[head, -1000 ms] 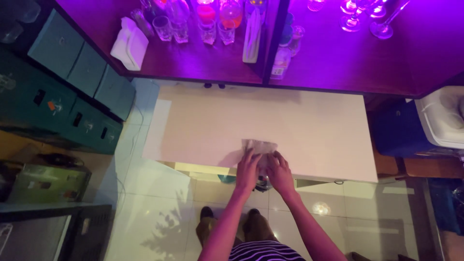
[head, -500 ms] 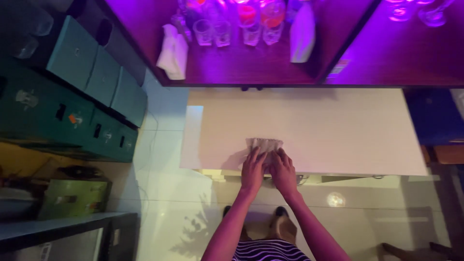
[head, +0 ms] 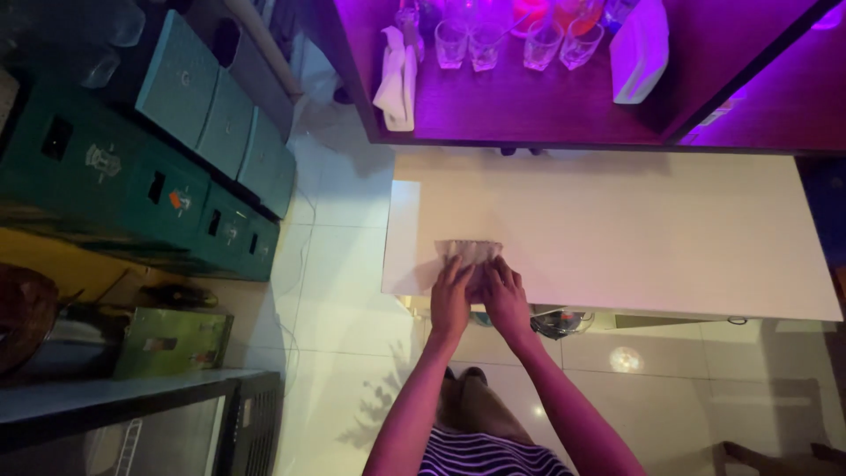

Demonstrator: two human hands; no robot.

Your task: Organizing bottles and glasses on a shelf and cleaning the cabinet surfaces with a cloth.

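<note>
Four glasses [head: 511,42] on shelf; both hands [head: 480,298] press cloth [head: 470,253].

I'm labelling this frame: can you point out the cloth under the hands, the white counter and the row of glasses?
cloth [head: 469,251], head view, its far edge above the fingers
white counter [head: 634,238], head view, bare middle of its top
row of glasses [head: 486,42], head view, second glass from the left

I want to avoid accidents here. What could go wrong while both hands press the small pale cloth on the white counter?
The small pale cloth lies near the white counter's front edge, so the left hand and right hand might push it off. Reaching farther could perhaps knock the clear drinking glasses on the purple-lit shelf.
</note>
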